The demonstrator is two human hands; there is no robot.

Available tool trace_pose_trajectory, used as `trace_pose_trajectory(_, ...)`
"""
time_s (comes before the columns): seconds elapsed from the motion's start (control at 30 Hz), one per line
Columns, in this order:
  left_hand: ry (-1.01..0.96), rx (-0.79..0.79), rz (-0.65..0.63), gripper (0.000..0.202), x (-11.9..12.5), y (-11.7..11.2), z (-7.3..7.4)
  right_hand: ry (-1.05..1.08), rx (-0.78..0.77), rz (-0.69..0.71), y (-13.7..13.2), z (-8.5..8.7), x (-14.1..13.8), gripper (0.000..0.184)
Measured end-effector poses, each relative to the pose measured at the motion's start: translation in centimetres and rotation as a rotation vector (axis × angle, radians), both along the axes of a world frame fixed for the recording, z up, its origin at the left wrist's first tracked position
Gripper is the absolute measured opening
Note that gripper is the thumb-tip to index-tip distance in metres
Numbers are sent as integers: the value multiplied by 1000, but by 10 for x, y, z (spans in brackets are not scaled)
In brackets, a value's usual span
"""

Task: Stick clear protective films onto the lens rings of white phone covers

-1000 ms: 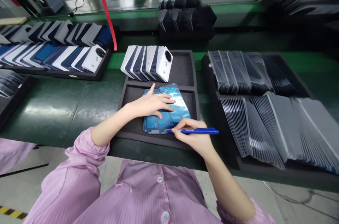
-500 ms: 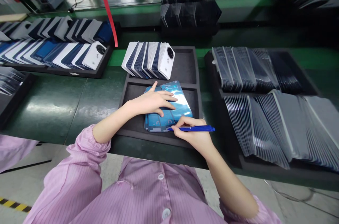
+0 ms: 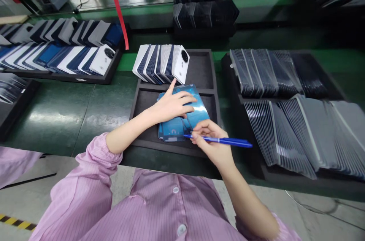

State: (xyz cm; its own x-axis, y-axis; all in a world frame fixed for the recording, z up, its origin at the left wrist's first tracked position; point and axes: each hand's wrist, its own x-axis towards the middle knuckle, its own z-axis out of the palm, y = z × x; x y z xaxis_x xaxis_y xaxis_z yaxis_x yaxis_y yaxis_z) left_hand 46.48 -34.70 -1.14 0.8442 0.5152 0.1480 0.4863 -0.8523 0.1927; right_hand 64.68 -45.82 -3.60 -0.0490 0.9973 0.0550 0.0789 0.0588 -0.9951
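Observation:
My left hand (image 3: pixel 173 105) lies flat with fingers spread on a stack of blue-filmed phone back covers (image 3: pixel 196 113) in the near compartment of a black foam tray (image 3: pixel 137 104). My right hand (image 3: pixel 212 142) is closed round a blue pen (image 3: pixel 228 141), its tip touching the near edge of the top cover. A row of white and navy back covers (image 3: pixel 162 64) stands on edge in the tray's far compartment, the nearest one showing a round camera ring.
A black tray (image 3: pixel 285 119) of dark sleeved panels lies to the right. More white and blue covers fill a tray (image 3: pixel 62 56) at the left. Dark parts (image 3: pixel 203 11) stand at the back. A red strap (image 3: pixel 116 5) hangs down over the green bench (image 3: pixel 74 108).
My right hand shifted slightly right and the pen swung so its tail points farther right. My left hand slid a little up the stack, index finger reaching toward the upright covers.

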Motion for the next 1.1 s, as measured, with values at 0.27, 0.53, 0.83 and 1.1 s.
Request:
trace_pose_trajectory(0.27, 115, -265, -124, 41, -42, 11, 21, -235, 10, 29, -7, -8, -23, 16)
trace_pose_trajectory(0.53, 166, -281, -93, 46, -38, 11, 16, -355, 79, 32, -5, -9, -37, 19)
trace_pose_trajectory(0.83, 167, -275, -99, 44, -38, 10, 15, -385, 76, -12, -7, -9, -33, 19)
trace_pose_trajectory(1.1, 169, -283, -95, 44, -37, 10, 16, -388, 96, 18, -6, -9, -34, 19)
